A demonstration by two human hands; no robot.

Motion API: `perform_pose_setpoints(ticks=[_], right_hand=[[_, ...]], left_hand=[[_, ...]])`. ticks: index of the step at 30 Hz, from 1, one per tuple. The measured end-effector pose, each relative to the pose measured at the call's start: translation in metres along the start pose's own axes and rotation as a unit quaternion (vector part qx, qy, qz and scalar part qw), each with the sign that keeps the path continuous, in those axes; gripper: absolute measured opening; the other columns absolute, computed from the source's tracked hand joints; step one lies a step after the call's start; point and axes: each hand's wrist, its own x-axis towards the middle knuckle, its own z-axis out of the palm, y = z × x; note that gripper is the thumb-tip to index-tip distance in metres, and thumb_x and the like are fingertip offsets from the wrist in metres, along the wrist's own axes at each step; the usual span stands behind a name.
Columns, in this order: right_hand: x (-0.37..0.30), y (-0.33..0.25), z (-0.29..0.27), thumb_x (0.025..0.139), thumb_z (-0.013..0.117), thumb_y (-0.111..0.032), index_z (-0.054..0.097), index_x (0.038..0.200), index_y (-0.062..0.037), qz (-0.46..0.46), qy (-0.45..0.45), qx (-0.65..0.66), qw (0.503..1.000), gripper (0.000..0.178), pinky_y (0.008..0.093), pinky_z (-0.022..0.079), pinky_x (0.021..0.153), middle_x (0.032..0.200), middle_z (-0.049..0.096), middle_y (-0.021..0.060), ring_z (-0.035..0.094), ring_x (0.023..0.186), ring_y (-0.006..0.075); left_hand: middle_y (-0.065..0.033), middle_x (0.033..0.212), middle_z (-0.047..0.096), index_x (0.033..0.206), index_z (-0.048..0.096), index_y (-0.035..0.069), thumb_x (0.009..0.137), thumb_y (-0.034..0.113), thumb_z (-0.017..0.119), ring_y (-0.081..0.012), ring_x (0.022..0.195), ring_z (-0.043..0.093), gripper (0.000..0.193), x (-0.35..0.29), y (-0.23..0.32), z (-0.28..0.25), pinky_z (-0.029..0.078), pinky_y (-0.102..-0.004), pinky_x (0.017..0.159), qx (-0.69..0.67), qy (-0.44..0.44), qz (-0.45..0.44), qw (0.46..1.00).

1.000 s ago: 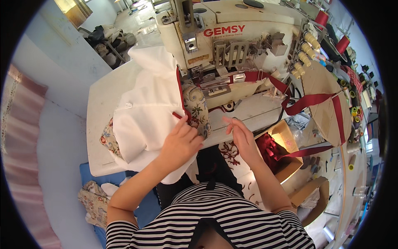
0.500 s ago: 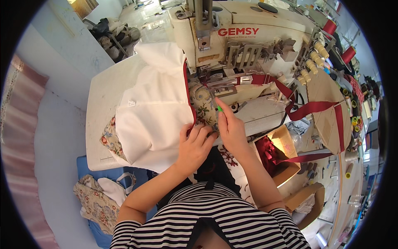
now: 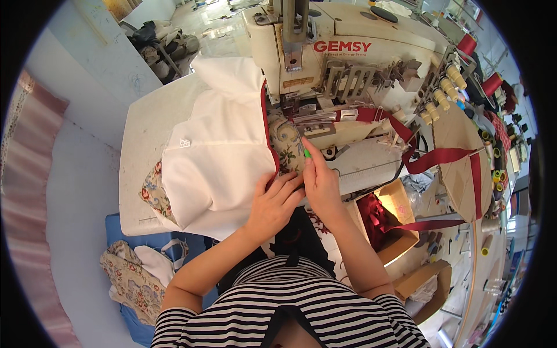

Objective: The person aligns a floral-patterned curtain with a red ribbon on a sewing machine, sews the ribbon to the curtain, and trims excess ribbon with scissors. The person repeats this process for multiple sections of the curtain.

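Note:
A white fabric piece (image 3: 220, 151) lies over the sewing table's left part, with dark red binding (image 3: 267, 124) along its right edge. Floral fabric (image 3: 287, 142) shows to the right of the binding, reaching up to the sewing machine's (image 3: 348, 32) presser area. My left hand (image 3: 275, 203) grips the near end of the bound edge, its thumb by the binding and its fingers over the floral fabric. Just right of it, my right hand (image 3: 322, 182) is closed around a slim tool with a green handle (image 3: 307, 153). Its far end points at the floral fabric; its exact kind is unclear.
Dark red tape (image 3: 438, 158) runs from a metal folder on the machine to a cardboard box (image 3: 400, 246) at right. Thread cones (image 3: 449, 87) stand behind. Folded floral pieces (image 3: 136, 278) lie on a blue surface (image 3: 116, 226) at lower left. A wall is at left.
The view has shifted a little. Both hands stay at the near end of the bound edge, with only slight movement of the right hand and its tool. The white fabric lies much as before.

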Motion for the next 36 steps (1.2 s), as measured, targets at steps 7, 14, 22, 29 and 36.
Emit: perform_pose_setpoints(ticks=[7, 14, 22, 29, 36], right_hand=[[0.008, 0.007, 0.005, 0.092, 0.049, -0.015, 0.048, 0.127, -0.0096, -0.035, 0.035, -0.001, 0.999, 0.035, 0.0392, 0.047, 0.056, 0.072, 0.062, 0.0175, 0.061, 0.062, 0.0342], [0.011, 0.008, -0.003, 0.093, 0.050, -0.019, 0.050, 0.125, -0.0125, 0.003, 0.002, -0.004, 1.000, 0.033, 0.0388, 0.049, 0.061, 0.087, 0.065, 0.0179, 0.063, 0.070, 0.0338], [0.001, 0.006, -0.008, 0.093, 0.050, -0.018, 0.053, 0.123, -0.0117, 0.013, 0.013, 0.021, 1.000, 0.031, 0.0384, 0.046, 0.055, 0.073, 0.063, 0.0162, 0.060, 0.059, 0.0331], [0.005, 0.007, -0.011, 0.092, 0.050, -0.017, 0.053, 0.125, -0.0124, -0.016, 0.012, -0.011, 1.000, 0.033, 0.0387, 0.044, 0.051, 0.064, 0.059, 0.0169, 0.057, 0.053, 0.0325], [0.008, 0.004, -0.010, 0.092, 0.049, -0.017, 0.053, 0.125, -0.0113, -0.006, 0.003, -0.022, 1.000, 0.033, 0.0388, 0.044, 0.051, 0.060, 0.057, 0.0160, 0.056, 0.051, 0.0308]], left_hand=[[-0.0022, 0.107, 0.060, 0.095, 0.060, 0.007, 0.072, 0.010, 0.056, -0.0189, 0.105, 0.054, 0.023, 0.001, -0.003, 0.004, 0.035, -0.0416, 0.093, -0.008, 0.002, 0.016, 1.000], [-0.0012, 0.104, 0.062, 0.093, 0.061, 0.007, 0.073, 0.010, 0.057, -0.0181, 0.103, 0.054, 0.020, 0.007, -0.002, 0.006, 0.036, -0.0402, 0.091, -0.009, 0.012, 0.021, 1.000], [0.0004, 0.103, 0.062, 0.091, 0.059, 0.008, 0.073, 0.009, 0.059, -0.0167, 0.097, 0.053, 0.018, 0.010, -0.006, 0.013, 0.035, -0.0394, 0.087, -0.004, 0.030, 0.017, 0.999], [0.0028, 0.102, 0.063, 0.091, 0.059, 0.009, 0.071, 0.008, 0.062, -0.0163, 0.093, 0.053, 0.020, 0.019, -0.015, 0.011, 0.035, -0.0388, 0.085, 0.000, 0.033, 0.015, 0.999], [0.0035, 0.102, 0.063, 0.089, 0.059, 0.010, 0.068, 0.007, 0.065, -0.0167, 0.092, 0.053, 0.022, 0.019, -0.018, 0.008, 0.036, -0.0383, 0.084, -0.008, 0.040, 0.019, 0.999]])
